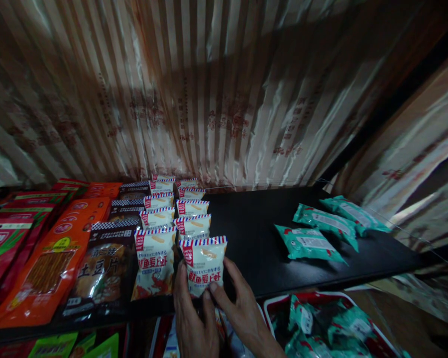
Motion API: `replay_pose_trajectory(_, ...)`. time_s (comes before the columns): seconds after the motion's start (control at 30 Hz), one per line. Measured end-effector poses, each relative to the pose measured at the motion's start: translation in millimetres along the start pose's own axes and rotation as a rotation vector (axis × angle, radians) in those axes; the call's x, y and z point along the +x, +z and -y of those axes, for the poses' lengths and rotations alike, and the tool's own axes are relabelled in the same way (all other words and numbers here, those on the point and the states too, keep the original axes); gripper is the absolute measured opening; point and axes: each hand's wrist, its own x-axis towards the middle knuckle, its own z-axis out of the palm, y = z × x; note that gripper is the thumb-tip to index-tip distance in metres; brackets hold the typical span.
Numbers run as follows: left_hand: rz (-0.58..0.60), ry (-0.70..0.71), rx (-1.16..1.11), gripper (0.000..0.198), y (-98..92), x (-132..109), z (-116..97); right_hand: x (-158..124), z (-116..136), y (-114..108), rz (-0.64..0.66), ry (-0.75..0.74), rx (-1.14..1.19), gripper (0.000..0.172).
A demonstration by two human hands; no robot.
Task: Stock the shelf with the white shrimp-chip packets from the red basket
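Both my hands meet at the front edge of a black shelf (257,248). My left hand (192,318) and my right hand (239,308) pinch the lower edge of a white snack packet with red and blue trim (203,263), which stands upright at the front of the right row. Behind it more packets of the same kind (192,226) line up in two rows towards the back. The left row's front packet (155,261) stands beside my left hand.
Dark potato-chip bags (104,273) and orange snack bags (56,258) lie left of the white rows, red bags (3,243) further left. Three teal packets (321,228) lie on the shelf's right part. A red-rimmed basket (321,323) below holds more teal packets. A striped foil curtain (224,99) hangs behind.
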Motion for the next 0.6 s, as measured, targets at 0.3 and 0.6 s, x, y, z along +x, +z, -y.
replay_pose_trajectory(0.3, -0.012, 0.045, -0.019, 0.052, 3.7, -1.7, 2.5, -3.2, 1.1, 2.1, 0.021, 0.028, 0.015, 0.054)
replay_pose_trajectory(0.6, -0.014, 0.057, -0.016, 0.053, 4.4, -0.5, -2.7, -4.1, 1.6, 3.6, -0.003, 0.021, 0.002, 0.055)
